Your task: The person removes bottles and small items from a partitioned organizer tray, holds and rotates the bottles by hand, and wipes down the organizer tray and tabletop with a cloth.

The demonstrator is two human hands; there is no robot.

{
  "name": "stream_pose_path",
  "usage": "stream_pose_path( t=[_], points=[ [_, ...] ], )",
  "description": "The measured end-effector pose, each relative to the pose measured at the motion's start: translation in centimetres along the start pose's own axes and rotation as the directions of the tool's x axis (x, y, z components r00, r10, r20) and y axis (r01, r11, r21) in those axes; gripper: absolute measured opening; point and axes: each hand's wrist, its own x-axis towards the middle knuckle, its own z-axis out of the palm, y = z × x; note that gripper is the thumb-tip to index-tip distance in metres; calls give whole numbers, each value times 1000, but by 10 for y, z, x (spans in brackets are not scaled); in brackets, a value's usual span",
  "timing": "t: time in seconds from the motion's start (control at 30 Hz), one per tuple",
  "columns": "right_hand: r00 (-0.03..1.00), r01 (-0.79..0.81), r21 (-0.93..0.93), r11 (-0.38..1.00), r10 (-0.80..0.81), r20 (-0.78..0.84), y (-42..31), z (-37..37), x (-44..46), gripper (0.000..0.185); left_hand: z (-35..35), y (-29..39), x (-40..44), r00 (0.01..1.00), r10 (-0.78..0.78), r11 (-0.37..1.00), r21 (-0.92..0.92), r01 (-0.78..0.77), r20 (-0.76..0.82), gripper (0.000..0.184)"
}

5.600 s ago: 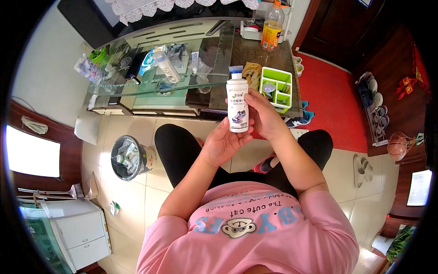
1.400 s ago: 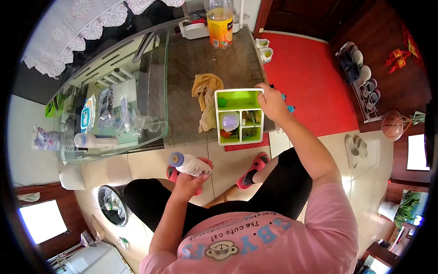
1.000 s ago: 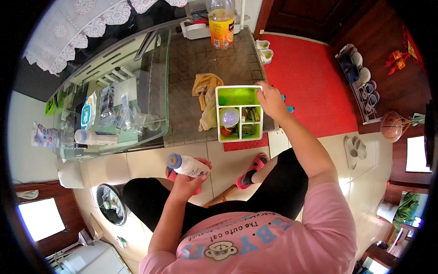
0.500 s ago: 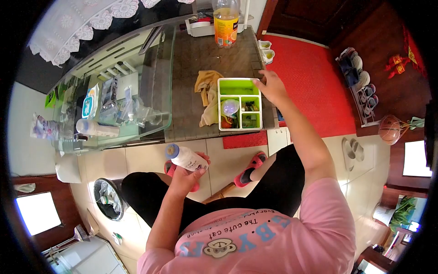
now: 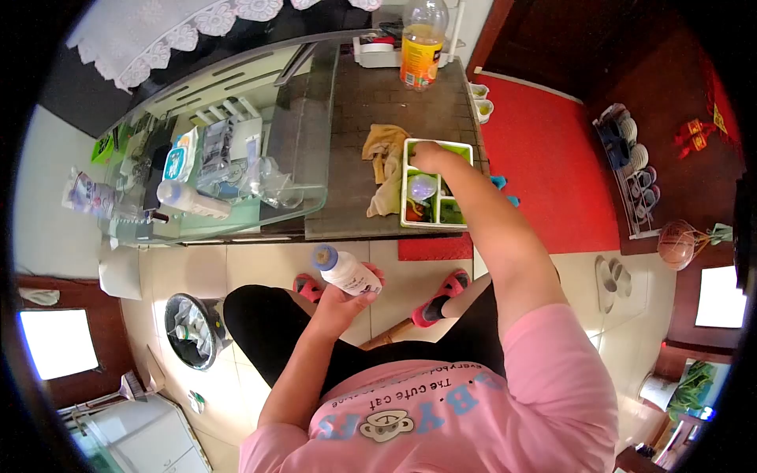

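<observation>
My left hand [image 5: 341, 309] is wrapped round a white bottle [image 5: 347, 270] with a blue cap, held tilted above my lap, the cap end toward the table. My right hand [image 5: 430, 157] reaches down into the long upper compartment of a white organizer box [image 5: 404, 189] with green inner trays. Its fingertips are hidden inside, so what they touch does not show. In the box's lower left compartment sits a translucent purplish round lid or ball [image 5: 423, 187] among small items. My right forearm covers part of the smaller compartments.
A crumpled tan cloth [image 5: 385, 169] lies left of the box. Behind stands an orange drink bottle [image 5: 420, 47]. The glass-topped section [image 5: 311, 158] carries another white bottle [image 5: 192, 199], a wipes pack [image 5: 180, 155] and plastic bags. A waste bin [image 5: 192, 331] stands on the floor.
My right hand has moved from beside the box's upper right corner to inside its upper compartment. The left hand still holds the bottle. The view has shifted slightly.
</observation>
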Motion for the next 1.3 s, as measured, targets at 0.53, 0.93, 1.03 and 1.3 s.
stream_pose_path(
  t=[0.53,0.93,1.03,1.3],
  points=[
    [981,-190,79,979,192,-21,5,11,10,51,-26,6,-21,999,53,998,12,-53,4,47],
    [981,-118,79,990,129,-143,-3,10,-6,44,-19,8,-25,996,89,996,0,-89,22,46],
    [960,8,119,993,26,-278,-5,3,-43,41,-17,8,-27,997,74,997,33,-75,21,42],
    [806,258,345,902,-4,-592,16,-11,-92,27,-8,4,-25,998,58,998,1,-58,-25,44]
  ],
)
